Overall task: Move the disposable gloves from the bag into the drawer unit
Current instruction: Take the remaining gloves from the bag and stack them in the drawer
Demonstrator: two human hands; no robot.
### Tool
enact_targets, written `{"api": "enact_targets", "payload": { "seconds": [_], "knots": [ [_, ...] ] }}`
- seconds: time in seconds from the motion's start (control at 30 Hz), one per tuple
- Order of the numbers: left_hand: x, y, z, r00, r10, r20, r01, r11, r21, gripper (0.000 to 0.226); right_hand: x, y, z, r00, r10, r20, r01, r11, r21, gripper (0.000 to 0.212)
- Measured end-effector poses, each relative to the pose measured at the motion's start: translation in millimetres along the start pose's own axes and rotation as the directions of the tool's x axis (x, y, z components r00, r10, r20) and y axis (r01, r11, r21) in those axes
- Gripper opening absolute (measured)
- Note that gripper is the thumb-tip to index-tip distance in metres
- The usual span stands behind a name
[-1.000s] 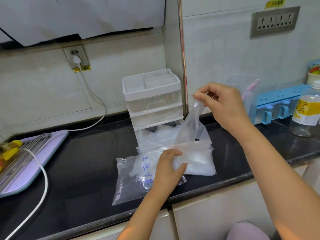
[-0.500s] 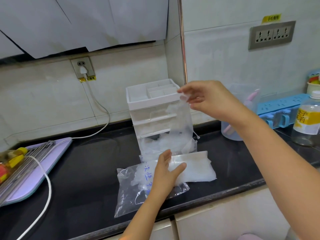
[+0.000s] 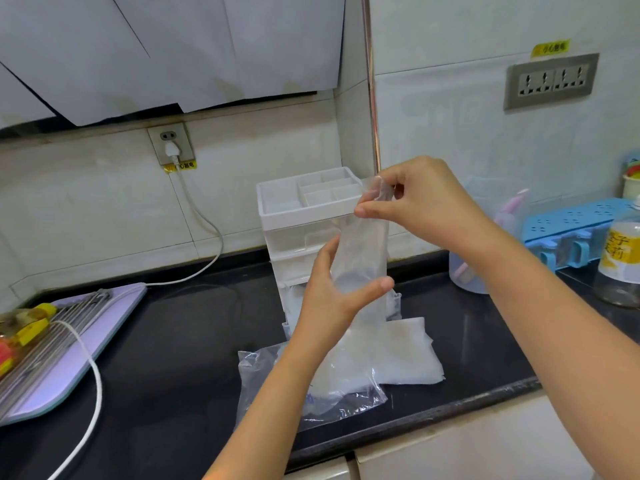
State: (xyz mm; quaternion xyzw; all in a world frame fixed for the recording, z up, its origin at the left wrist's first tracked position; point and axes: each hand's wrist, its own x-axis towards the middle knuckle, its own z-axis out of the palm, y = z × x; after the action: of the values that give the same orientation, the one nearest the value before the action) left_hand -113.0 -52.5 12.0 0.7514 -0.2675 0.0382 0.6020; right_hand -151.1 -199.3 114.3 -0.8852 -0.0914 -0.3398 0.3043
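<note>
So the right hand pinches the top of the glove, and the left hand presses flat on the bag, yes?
No. In the head view the right hand pinches the top of the glove, but the left hand is up above the bag, holding the glove's lower part.

- The table (image 3: 166,341) has a black, shiny top and runs along the walls.
- The walls (image 3: 86,209) are covered with large white tiles.
- White sheets (image 3: 173,46) hang over the upper left wall.
- A socket (image 3: 170,143) with a white plug is on the left wall; its white cable (image 3: 219,239) goes down to the table.
- A grey double socket (image 3: 552,81) is on the right wall.
- Pale cabinet doors (image 3: 467,445) are under the table.
</note>
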Motion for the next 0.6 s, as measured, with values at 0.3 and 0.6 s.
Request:
{"api": "enact_targets", "payload": {
  "seconds": [0.3, 0.6],
  "knots": [
    [14, -13, -23, 0.992, -0.12, -0.042, 0.105, 0.957, -0.269, 0.021, 7, 38, 18, 0.976, 0.208, 0.073, -0.219, 0.951, 0.219, 0.021],
    [65, -24, -65, 0.983, -0.181, -0.009, 0.181, 0.975, 0.126, 0.032, 10, 81, 53, 0.859, 0.312, 0.406, -0.455, 0.828, 0.327, 0.024]
  ]
}}
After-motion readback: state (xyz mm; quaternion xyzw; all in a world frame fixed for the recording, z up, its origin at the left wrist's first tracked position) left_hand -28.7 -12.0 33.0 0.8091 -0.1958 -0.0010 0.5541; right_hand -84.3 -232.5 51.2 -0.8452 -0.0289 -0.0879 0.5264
